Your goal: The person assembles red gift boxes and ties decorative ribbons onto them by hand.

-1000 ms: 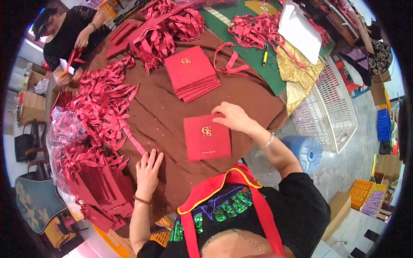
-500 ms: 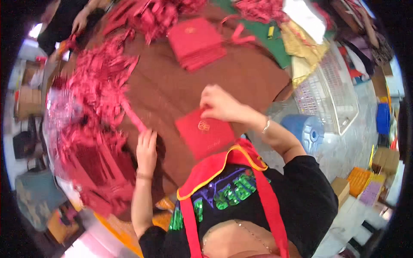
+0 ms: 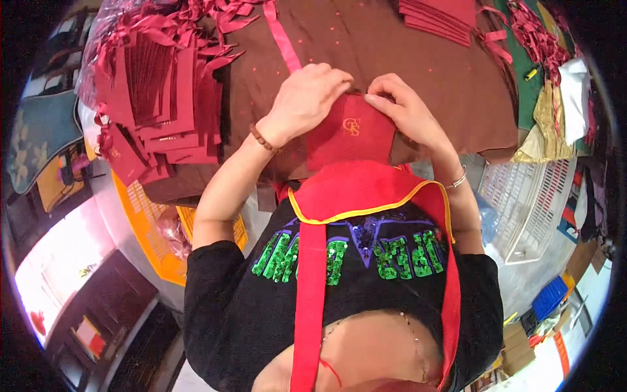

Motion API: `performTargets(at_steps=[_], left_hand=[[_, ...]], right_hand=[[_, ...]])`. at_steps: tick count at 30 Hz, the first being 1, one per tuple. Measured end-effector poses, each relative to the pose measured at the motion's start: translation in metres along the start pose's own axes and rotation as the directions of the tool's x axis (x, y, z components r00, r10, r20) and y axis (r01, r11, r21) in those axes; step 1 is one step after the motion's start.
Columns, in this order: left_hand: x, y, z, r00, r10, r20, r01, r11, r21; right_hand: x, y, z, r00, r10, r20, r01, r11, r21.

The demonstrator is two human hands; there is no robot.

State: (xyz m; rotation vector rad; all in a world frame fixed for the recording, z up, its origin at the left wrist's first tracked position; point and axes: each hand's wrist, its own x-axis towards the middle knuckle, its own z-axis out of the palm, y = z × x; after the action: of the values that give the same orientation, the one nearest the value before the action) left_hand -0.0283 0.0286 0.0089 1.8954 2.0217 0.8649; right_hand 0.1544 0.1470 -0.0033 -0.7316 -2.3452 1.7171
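Observation:
A flat red pouch (image 3: 349, 127) with a gold emblem lies at the table's near edge, in front of my red apron (image 3: 356, 189) with yellow trim. My left hand (image 3: 307, 98) is closed at the pouch's top edge, its fingertips bent over the left part. From beneath this hand a pink-red ribbon (image 3: 282, 38) runs away across the cloth; the end under the hand is hidden. My right hand (image 3: 406, 110) pinches the same top edge further right, thumb against forefinger. Between the two sets of fingertips is a small gap.
Several stacked red pouches (image 3: 173, 98) and tangled ribbons (image 3: 196, 23) cover the table's left. Another pouch stack (image 3: 441, 19) lies far right on the brown cloth (image 3: 392, 52). A white basket (image 3: 532, 202) stands right of the table, an orange crate (image 3: 153, 228) below left.
My left hand has brought the ribbon from the left pile over to the pouch. My right hand has shifted to the pouch's top edge, and the pouch is straighter. The view has turned.

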Motion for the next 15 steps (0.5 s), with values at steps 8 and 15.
performTargets(at_steps=[8, 15], left_hand=[[-0.018, -0.002, -0.005, 0.961, 0.213, 0.175, -0.178, 0.964, -0.198], [-0.028, 0.001, 0.001, 0.949, 0.311, 0.049, -0.311, 0.95, 0.005]], right_hand=[[-0.029, -0.012, 0.012, 0.989, -0.138, -0.061, 0.135, 0.989, -0.056], [-0.044, -0.021, 0.013, 0.964, -0.264, -0.024, 0.237, 0.9, -0.366]])
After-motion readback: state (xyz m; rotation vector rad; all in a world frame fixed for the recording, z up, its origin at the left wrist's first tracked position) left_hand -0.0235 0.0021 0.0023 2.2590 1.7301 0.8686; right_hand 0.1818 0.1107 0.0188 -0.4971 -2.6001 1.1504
